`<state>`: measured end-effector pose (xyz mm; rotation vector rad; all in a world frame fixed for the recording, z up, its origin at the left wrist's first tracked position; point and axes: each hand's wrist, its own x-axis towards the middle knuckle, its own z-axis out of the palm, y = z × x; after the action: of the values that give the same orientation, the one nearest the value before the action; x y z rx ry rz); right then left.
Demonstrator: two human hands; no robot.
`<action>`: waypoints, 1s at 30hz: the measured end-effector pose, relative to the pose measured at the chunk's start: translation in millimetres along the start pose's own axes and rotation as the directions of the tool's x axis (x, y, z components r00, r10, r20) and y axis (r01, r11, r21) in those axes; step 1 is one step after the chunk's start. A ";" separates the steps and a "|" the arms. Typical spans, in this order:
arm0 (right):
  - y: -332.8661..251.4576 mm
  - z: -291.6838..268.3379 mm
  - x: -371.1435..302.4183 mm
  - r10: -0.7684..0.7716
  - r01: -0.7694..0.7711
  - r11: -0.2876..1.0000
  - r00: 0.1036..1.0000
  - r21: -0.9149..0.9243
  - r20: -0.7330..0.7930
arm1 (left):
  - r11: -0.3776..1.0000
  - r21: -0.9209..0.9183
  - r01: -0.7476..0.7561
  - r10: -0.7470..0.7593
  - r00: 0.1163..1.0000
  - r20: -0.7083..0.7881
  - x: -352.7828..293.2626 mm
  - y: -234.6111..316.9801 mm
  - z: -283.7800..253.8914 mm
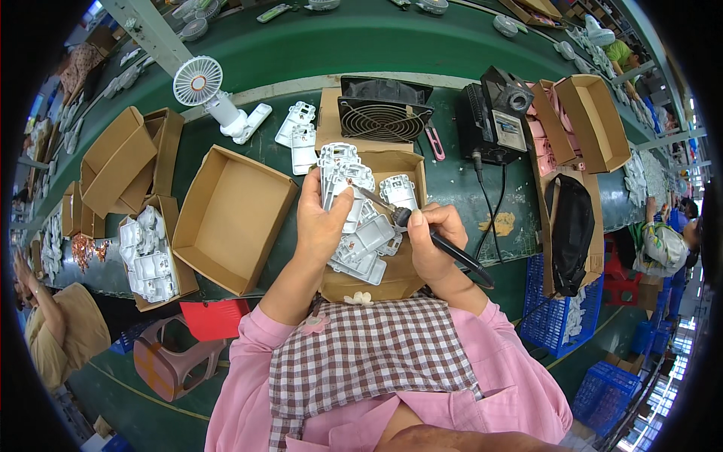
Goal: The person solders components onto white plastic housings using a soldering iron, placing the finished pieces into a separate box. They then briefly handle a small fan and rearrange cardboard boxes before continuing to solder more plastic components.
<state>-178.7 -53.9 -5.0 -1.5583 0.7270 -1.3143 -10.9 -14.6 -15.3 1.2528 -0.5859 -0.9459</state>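
My left hand [322,226] is closed on a white plastic housing [340,157], its thumb pressed on the near side. My right hand [440,235] grips a soldering iron [461,258] by its black handle. The iron's metal tip points left toward the housing; whether it touches cannot be told. Under both hands stands a cardboard box [410,162] with several more white housings [367,239] in it. Two white housings [303,143] lie on the green table just beyond my left hand.
An empty cardboard box [226,218] stands left, beside a box of white housings [151,256]. A white handheld fan [199,81], a black square fan [384,113] and a black soldering station [497,124] stand farther back. Its cable [502,203] hangs right of my right hand.
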 end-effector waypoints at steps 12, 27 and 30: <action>1.3 -2.6 -1.4 -0.016 0.016 1.000 0.999 0.000 -0.029 | 0.999 0.050 -0.021 0.019 0.999 0.041 -1.3 -3.8 0.7; 1.0 3.0 1.3 0.002 -0.006 0.998 0.999 -0.064 -0.051 | 0.995 0.071 -0.063 0.063 0.998 0.004 2.6 -7.3 -1.0; -0.7 -2.6 -2.4 0.054 -0.058 0.993 0.998 -0.104 -0.043 | 0.986 0.146 -0.079 0.079 0.997 0.007 5.4 -17.4 -3.6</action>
<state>-181.9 -52.2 -5.3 -1.5864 0.8714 -1.2870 -9.9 -17.8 -33.6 1.3495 -0.7115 -0.8492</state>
